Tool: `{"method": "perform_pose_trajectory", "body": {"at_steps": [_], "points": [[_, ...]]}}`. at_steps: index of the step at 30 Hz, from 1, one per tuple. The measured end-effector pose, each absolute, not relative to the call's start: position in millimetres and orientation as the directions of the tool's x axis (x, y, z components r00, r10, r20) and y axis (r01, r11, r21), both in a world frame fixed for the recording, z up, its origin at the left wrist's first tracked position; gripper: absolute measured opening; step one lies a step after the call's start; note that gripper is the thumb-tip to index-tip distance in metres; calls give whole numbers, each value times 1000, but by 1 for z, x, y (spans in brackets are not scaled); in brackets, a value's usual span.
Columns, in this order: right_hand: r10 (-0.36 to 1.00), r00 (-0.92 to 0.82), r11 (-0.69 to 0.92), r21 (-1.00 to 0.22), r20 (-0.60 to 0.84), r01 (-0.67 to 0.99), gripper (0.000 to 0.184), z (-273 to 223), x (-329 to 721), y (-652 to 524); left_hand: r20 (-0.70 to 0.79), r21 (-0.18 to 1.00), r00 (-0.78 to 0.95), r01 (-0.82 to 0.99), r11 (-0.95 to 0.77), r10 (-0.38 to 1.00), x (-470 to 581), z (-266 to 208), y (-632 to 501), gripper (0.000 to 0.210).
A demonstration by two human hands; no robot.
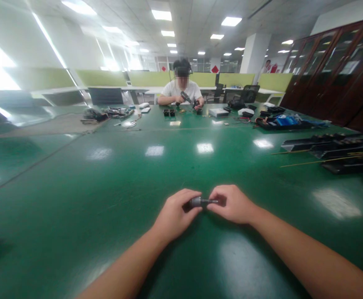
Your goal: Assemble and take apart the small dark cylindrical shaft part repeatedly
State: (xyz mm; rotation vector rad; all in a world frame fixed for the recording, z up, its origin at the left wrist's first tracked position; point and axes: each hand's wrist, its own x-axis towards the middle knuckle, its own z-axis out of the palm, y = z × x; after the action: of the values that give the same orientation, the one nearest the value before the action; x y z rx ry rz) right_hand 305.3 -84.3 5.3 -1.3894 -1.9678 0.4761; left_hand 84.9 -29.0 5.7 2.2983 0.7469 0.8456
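Low over the green table (131,166), my left hand (177,214) is closed round a dark grey cylindrical tool (196,202); the palm hides its rear part. A thin metal shaft (209,201) sticks out of the cylinder toward the right. Around the shaft's tip, my right hand (231,204) has its thumb and fingers curled in a pinch. The tool lies roughly level between both hands. Its exact kind is too small and blurred to make out.
Across the table sits a person (181,89) holding a power drill (186,97). Small black parts (169,112) lie before them. Cables and tools (117,112) are at the far left, a blue bundle (285,120) at the far right. Black metal rails (334,143) and thin yellow rods (312,162) lie right.
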Motion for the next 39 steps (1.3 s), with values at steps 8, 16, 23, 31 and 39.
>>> {"method": "perform_pose_trajectory", "body": {"at_steps": [8,16,23,31,39], "points": [[929,-193,359,-639,316,680,6,6,306,-85,381,671,638,307,-675,669,85,6,-28,26],[935,-176,340,-641,307,688,5,7,305,-85,406,664,621,304,-683,670,85,5,-26,29],[938,-152,324,-635,311,701,4,6,306,-84,418,659,599,317,-682,683,84,2,-23,31],[934,-148,331,-627,326,706,4,4,307,-84,414,660,583,336,-672,699,84,1,-21,30],[935,-152,330,-629,321,704,3,5,309,-83,419,662,569,342,-667,708,84,3,-22,29]]}}
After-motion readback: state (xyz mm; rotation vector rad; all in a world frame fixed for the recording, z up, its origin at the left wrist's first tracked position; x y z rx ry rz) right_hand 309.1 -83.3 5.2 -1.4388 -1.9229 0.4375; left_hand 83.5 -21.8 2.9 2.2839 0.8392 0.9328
